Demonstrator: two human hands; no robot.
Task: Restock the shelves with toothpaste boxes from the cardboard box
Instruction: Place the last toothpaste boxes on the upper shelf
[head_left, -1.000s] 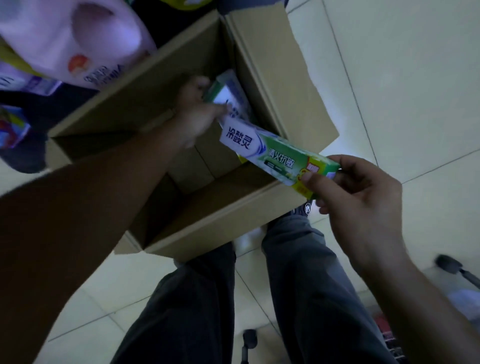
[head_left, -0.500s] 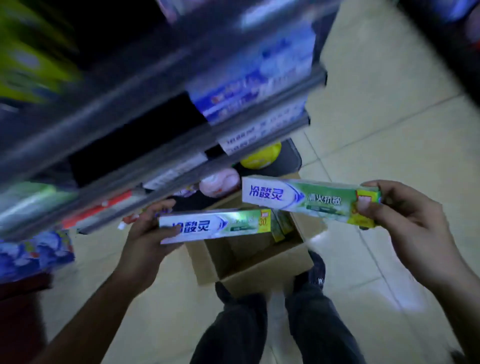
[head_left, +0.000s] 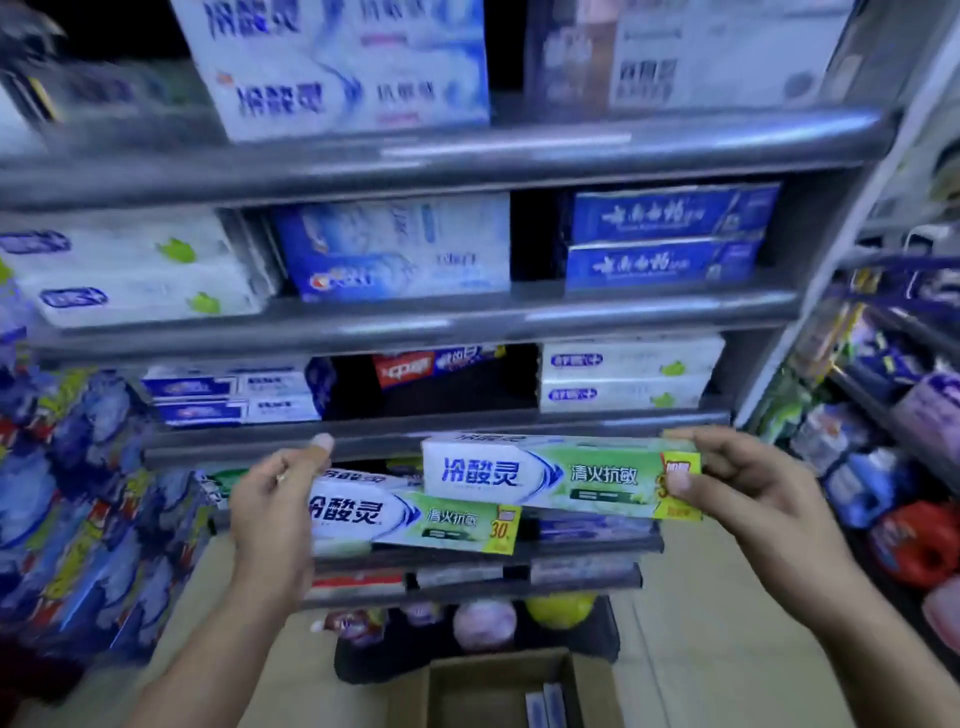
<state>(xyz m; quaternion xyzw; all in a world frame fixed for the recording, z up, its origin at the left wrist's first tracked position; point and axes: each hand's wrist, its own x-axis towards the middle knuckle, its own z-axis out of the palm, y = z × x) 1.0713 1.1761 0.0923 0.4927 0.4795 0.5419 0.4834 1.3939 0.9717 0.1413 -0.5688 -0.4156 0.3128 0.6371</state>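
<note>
Shelves (head_left: 415, 317) stacked with toothpaste fill the head view. In front of the lower tiers, the left hand (head_left: 275, 509) grips the lower box (head_left: 415, 522) by its left end, fingers curled behind it. The right hand (head_left: 748, 483) pinches the upper box (head_left: 561, 475) by its right end. Both lie level, and the upper one overlaps the lower one's top right. Below, on the floor (head_left: 701, 649), the cardboard box (head_left: 483, 691) stands open with packs inside.

Both toothpaste boxes (head_left: 561, 478) were white fading to green, with blue lettering and yellow corner labels; shelves (head_left: 415, 317) were grey.
</note>
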